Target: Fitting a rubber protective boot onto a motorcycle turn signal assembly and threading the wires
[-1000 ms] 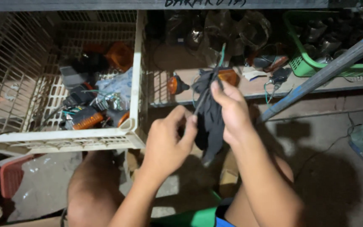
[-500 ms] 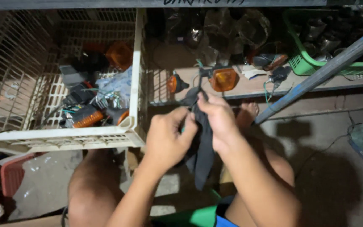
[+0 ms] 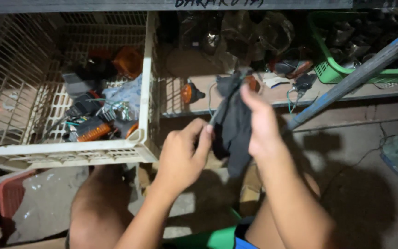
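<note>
Two hands: a left hand [image 3: 180, 154] and a right hand [image 3: 261, 124], and between them one dark cloth [image 3: 231, 124]. Two crates: one cream crate [image 3: 70, 152] on the left, one green crate [image 3: 332, 71] far right. One blue bar [image 3: 360, 74] slants on the right. One orange lamp [image 3: 187, 92] lies loose on the shelf [image 3: 383, 90]; two more orange lamps [image 3: 127, 60] [image 3: 93, 132] show in the cream crate. One red tub [image 3: 10, 196] near left

The right hand [image 3: 262, 124] covers part of the dark cloth [image 3: 232, 124], so its grip there is hidden. The green basket [image 3: 346, 69] runs off the far right edge. Clear-wrapped parts [image 3: 240, 37] at the far shelf are too dim to identify. The cream crate [image 3: 70, 150] is cut off at left.
</note>
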